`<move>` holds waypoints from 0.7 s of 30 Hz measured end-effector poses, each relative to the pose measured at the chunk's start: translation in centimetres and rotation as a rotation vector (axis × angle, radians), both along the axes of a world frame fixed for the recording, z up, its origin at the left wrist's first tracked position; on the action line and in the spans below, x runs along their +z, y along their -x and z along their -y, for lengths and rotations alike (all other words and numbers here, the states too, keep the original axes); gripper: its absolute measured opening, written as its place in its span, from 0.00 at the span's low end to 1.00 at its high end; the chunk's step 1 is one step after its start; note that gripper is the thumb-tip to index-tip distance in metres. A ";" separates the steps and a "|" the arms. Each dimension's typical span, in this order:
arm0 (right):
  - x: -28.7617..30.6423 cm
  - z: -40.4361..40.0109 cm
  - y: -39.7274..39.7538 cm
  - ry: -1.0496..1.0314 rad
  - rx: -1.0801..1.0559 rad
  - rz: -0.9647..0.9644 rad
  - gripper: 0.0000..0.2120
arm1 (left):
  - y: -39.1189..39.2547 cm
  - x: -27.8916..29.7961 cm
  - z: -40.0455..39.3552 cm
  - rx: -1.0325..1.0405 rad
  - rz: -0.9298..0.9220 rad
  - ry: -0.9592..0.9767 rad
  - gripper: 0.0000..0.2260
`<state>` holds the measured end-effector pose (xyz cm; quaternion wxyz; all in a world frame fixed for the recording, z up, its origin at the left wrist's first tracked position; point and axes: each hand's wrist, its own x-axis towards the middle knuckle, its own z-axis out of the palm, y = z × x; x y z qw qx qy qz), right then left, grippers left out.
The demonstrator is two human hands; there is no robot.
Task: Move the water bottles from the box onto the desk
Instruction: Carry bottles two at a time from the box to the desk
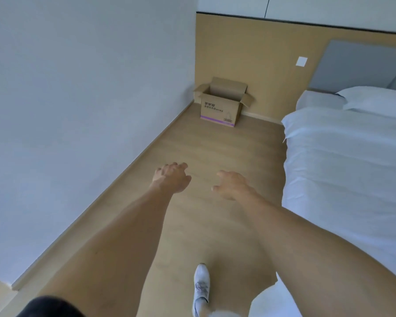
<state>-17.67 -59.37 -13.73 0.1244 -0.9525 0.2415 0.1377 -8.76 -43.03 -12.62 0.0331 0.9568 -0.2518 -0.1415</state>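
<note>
Cardboard box (222,104): flaps open, in floor's far corner against wall; bottles inside not visible. Left hand (170,177), right hand (232,185): outstretched, fingers loosely curled, holding nothing, well apart from box. Risk: bed (343,161) edge crowds walkway; stumble likely if hurried.

A bedroom, likely in a hotel or flat
A made bed (343,161) with white sheets and pillow (380,99); padded headboard (357,65); wall switch (301,61); wood-look floor (215,152).

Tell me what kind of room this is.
Probably a bedroom, perhaps a hotel room: a bed with white sheets, a pillow by a padded headboard, and a wall switch.
</note>
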 end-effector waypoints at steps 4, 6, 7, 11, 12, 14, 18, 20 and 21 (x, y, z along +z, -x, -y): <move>-1.1 3.0 -5.2 -0.031 -0.025 0.008 0.28 | -4.9 -0.3 3.1 -0.028 -0.005 -0.024 0.23; -1.7 4.6 -8.3 -0.061 -0.032 0.022 0.28 | -7.8 -0.3 4.7 -0.028 0.006 -0.040 0.23; -1.9 5.4 -9.8 -0.078 -0.032 0.030 0.28 | -9.4 -0.1 5.5 -0.024 0.006 -0.046 0.23; -2.1 9.7 -15.7 -0.118 -0.023 0.047 0.28 | -15.7 1.1 9.9 -0.014 0.009 -0.071 0.23; -2.0 10.9 -17.1 -0.122 -0.032 0.044 0.28 | -17.1 1.3 11.2 -0.017 0.019 -0.068 0.22; -1.8 13.4 -19.7 -0.121 -0.047 0.033 0.28 | -19.8 1.7 13.7 -0.025 0.024 -0.041 0.22; -1.7 17.0 -23.9 -0.108 -0.051 -0.001 0.28 | -23.6 1.3 17.8 -0.047 0.014 -0.023 0.22; -1.9 18.6 -25.7 -0.110 -0.056 -0.002 0.28 | -25.8 1.0 19.5 -0.049 0.007 -0.030 0.23; -1.9 19.4 -26.6 -0.111 -0.058 0.002 0.29 | -26.9 0.9 20.3 -0.051 -0.002 -0.029 0.23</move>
